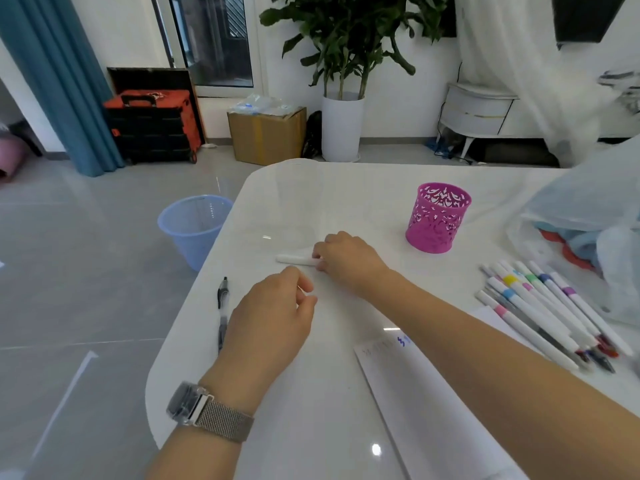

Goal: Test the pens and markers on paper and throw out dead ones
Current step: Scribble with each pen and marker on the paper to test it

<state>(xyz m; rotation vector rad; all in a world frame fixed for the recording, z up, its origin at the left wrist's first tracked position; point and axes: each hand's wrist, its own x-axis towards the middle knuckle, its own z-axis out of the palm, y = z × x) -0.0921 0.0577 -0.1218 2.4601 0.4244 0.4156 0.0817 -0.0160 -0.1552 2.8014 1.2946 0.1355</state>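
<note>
The white tabletop (346, 202) fills my view, its rounded corner toward the floor where a blue bin (194, 226) waits just off the left edge. A sheet of paper (426, 403) lies at my lower right, with faint scribbles and one blue squiggle near its top edge. A pink cutout pen holder (438, 218) stands farther back on the right, and a fan of markers (547, 313) lies between it and the paper, caps mostly pointing away from me.

My right hand (348, 259) rests on the tabletop, its grip curled over one end of a white marker (296, 259). The marker lies flat, long axis running nearly left to right, free end pointing left toward the bin. My left hand (277, 313) hovers just in front of it, fingers loosely curled with thumb and forefinger near each other, holding nothing that I can see. A dark pen (221, 306) lies by the left edge, pointing away from me.

I judge that I am picking this marker up for a test or a toss; I cannot tell which. To do it well, I should pinch the barrel firmly, lift it clear, pull the cap with my left hand, then draw a stroke on a bare part of the paper before deciding.
</note>
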